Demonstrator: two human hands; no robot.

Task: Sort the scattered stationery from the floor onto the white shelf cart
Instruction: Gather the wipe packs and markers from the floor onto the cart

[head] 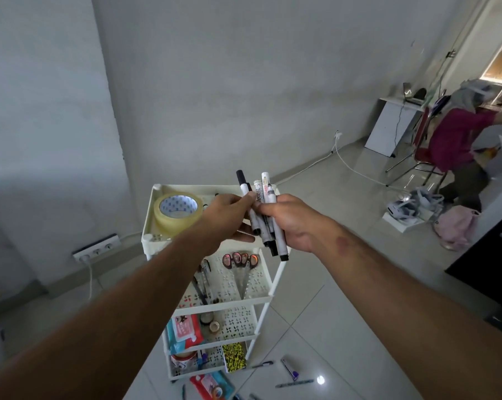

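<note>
A bundle of whiteboard markers [262,215] stands at frame centre above the white shelf cart [215,284], right hand [290,223] curled around it, left hand [229,217] pinching one marker. Packing tape [177,210] sits on the top shelf, scissors [241,262] below.

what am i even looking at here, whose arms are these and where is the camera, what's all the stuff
There is no machine here. The single picture comes from a camera worn on a person's head, looking forward and down, so the two arms are the wearer's own. Both the left hand and the right hand grip a bundle of whiteboard markers above a white shelf cart. On the cart's top tier lies a roll of clear tape. The tier below holds scissors and some pens; lower tiers hold packets and small items. More pens lie scattered on the tiled floor. Another person sits far off at the right.
</note>
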